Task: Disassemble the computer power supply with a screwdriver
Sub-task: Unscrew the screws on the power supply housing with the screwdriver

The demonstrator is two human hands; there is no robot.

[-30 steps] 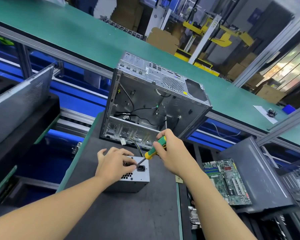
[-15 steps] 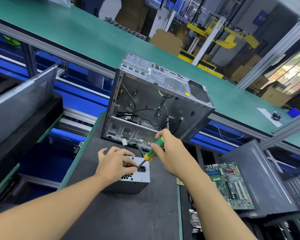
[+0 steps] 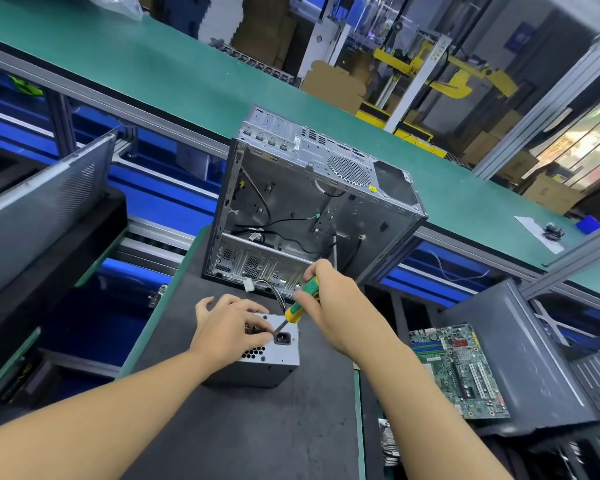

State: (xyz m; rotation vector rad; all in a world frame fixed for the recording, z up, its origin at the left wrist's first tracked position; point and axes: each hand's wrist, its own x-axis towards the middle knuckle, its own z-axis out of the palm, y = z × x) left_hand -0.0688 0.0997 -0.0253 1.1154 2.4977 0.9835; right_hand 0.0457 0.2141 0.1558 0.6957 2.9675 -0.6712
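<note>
The power supply (image 3: 278, 358) — a boxy grey sheet-metal unit with honeycomb vent holes and a black socket — sits on our dark matte bench mat (image 3: 239, 427), just in front of the open steel computer case (image 3: 309, 216). Our left hand (image 3: 232, 332) hides most of its top, fingers curled down on it. The tip of the screwdriver (image 3: 300, 299) is hard to make out beside them. Our right hand (image 3: 333, 306) clenches the green-and-yellow handle.

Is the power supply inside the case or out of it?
Out. The power supply sits on the black mat in front of the open case.
</note>
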